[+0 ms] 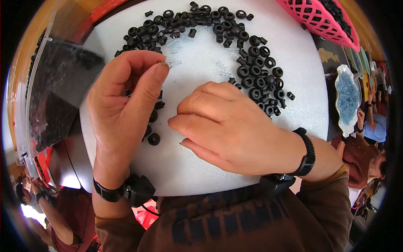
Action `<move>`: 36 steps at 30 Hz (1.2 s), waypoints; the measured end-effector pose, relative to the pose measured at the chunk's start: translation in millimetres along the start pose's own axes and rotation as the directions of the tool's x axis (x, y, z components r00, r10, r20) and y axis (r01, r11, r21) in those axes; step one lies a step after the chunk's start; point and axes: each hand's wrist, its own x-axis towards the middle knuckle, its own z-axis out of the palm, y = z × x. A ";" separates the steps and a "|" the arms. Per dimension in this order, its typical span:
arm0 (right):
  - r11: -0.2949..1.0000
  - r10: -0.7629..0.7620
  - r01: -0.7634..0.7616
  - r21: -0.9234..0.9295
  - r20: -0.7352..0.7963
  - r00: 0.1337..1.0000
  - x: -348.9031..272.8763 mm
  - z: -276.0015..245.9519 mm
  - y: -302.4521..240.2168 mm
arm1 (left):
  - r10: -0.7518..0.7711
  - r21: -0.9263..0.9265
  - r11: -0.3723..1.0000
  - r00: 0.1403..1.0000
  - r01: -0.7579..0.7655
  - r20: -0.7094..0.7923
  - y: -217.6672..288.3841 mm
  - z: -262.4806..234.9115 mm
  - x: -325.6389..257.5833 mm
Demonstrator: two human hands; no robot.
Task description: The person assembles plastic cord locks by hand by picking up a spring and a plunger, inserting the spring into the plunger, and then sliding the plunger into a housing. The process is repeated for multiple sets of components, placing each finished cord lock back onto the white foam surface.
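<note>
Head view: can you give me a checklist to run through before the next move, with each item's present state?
1. Small shiny piece pinched at the left hand's fingertips: ok.
2. Right hand's grip on a part: cannot tell, its fingers hide it.
3. Hands apart: ok, a gap shows between them.
4. Black parts on the white work surface: ok, many in an arc.
5. Clear bits gathered together: not ok, scattered.

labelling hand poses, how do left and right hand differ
The left hand pinches a tiny shiny piece; nothing shows held in the right hand. The left hand points away from the body, the right hand leftward. The left hand shows its thumb side, the right hand its back. Both wear black wristbands.
</note>
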 end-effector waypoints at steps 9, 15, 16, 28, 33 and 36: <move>0.991 -0.014 0.010 -0.136 -0.025 1.000 0.0 6.3 5.7 | 0.034 -0.038 0.999 0.999 -0.033 0.019 0.5 -6.4 -2.7; 0.999 -0.051 0.052 0.000 -0.246 0.968 2.3 -4.9 6.3 | 0.036 -0.002 0.999 0.998 -0.036 0.052 -2.4 -5.2 -2.4; 0.999 -0.047 0.048 -0.002 -0.249 0.967 1.7 -6.2 5.8 | 0.048 0.006 0.999 0.995 -0.049 0.093 -5.1 -4.9 -1.7; 0.984 -0.047 0.100 0.145 -0.333 0.942 0.3 -7.6 3.6 | 0.313 0.354 0.849 0.913 -0.392 0.261 -6.9 0.2 -1.1; 0.982 -0.022 0.080 0.168 -0.322 0.947 -0.4 -8.6 4.2 | 0.332 0.407 0.800 0.890 -0.441 0.311 -12.0 2.4 0.7; 0.975 -0.001 0.070 0.210 -0.313 0.950 0.1 -7.1 3.0 | 0.438 0.445 0.683 0.812 -0.580 0.386 -15.8 0.7 3.2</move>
